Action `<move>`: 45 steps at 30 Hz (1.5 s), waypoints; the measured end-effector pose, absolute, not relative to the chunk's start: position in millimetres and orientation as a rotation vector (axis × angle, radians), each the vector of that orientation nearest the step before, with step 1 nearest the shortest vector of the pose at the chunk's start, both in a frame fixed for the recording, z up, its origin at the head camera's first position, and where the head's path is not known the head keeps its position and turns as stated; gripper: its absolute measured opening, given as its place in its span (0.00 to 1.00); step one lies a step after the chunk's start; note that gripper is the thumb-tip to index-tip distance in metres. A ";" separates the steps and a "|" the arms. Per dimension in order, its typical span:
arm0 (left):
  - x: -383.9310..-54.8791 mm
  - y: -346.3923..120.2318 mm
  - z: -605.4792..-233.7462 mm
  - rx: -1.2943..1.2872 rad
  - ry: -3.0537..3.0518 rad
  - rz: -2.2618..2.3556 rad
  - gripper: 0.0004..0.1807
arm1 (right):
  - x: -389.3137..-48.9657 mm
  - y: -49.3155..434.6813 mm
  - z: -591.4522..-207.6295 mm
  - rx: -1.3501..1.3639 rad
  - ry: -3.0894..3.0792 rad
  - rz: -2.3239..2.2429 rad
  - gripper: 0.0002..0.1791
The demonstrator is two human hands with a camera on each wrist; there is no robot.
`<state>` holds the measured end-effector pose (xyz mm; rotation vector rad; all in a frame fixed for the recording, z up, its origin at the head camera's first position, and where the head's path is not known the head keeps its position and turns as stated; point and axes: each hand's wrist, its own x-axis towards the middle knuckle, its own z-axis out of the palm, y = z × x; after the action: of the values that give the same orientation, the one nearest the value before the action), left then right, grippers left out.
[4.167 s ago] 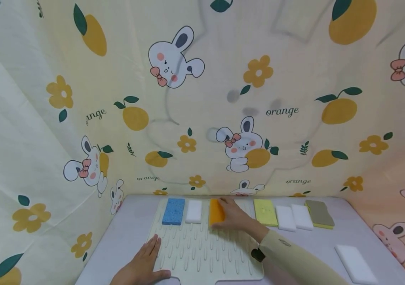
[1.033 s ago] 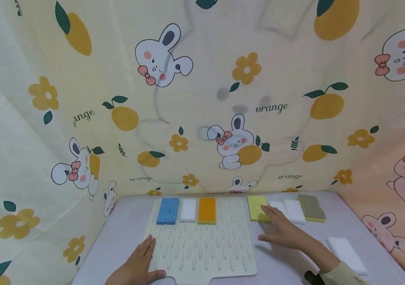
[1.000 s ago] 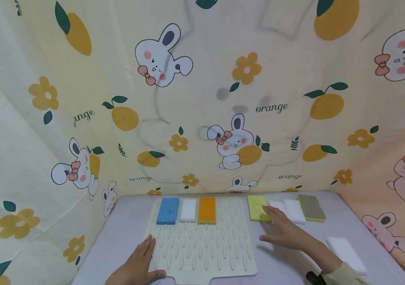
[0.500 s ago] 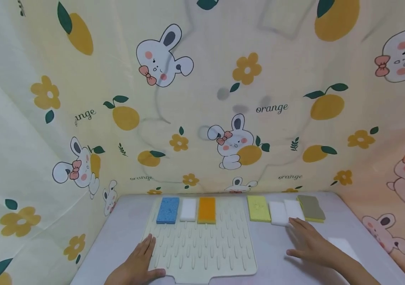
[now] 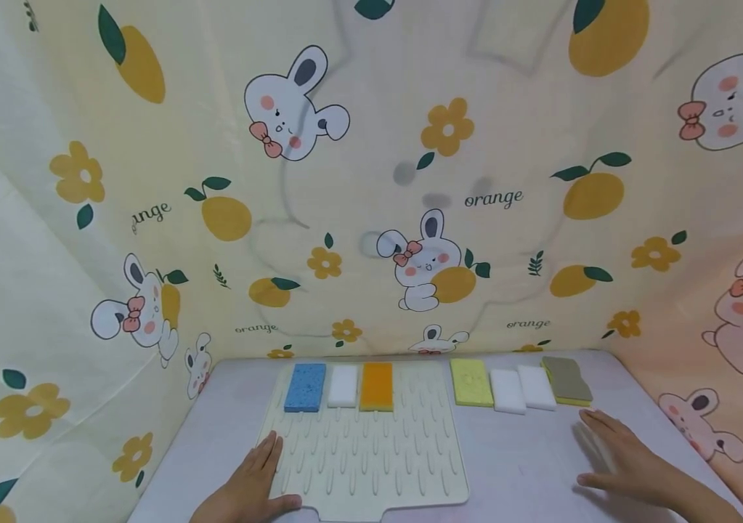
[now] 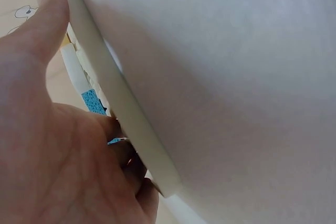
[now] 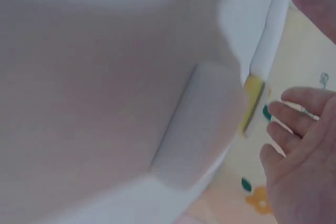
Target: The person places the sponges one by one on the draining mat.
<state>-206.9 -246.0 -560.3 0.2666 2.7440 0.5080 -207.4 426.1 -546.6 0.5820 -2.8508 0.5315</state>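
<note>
The left edge of the board (image 5: 345,500) is touched by the left hand (image 5: 247,483), its fingers laid straight, nothing gripped. Along the board's far end are lined up a blue sponge (image 5: 305,388), a white block (image 5: 343,386) and an orange sponge (image 5: 377,386). Right of the board are set a yellow sponge (image 5: 472,382), two white pads (image 5: 508,391) and a grey sponge (image 5: 566,379). Well right of the board, the right hand (image 5: 629,461) is held, fingers loosely extended, nothing grasped (a lone pad (image 7: 197,124) is seen near it).

Backdrop (image 5: 358,181): soft, even light
Surface (image 5: 508,465): soft shadow beneath the right fingers (image 5: 604,428)
White block (image 7: 197,124): dim, blurred in right wrist view
</note>
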 end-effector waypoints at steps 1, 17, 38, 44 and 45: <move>-206.6 -246.0 -559.6 0.264 2.741 0.512 0.69 | -205.9 429.4 -545.4 0.579 -2.872 0.528 0.60; -205.9 -244.4 -553.2 0.269 2.744 0.496 0.67 | -201.0 467.8 -532.4 0.390 -3.279 0.706 0.65; -206.1 -243.6 -556.0 0.262 2.742 0.517 0.68 | -202.6 472.8 -532.0 0.163 -3.406 0.759 0.62; -207.0 -245.1 -558.3 0.265 2.743 0.501 0.68 | -205.3 468.8 -530.1 0.083 -3.435 0.735 0.65; -206.9 -244.8 -558.0 0.266 2.744 0.497 0.69 | -206.2 467.9 -529.8 0.091 -3.432 0.721 0.65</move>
<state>-206.9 -244.8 -558.0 0.2661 2.7437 0.4969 -206.2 467.9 -529.8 0.0912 -3.4319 0.7205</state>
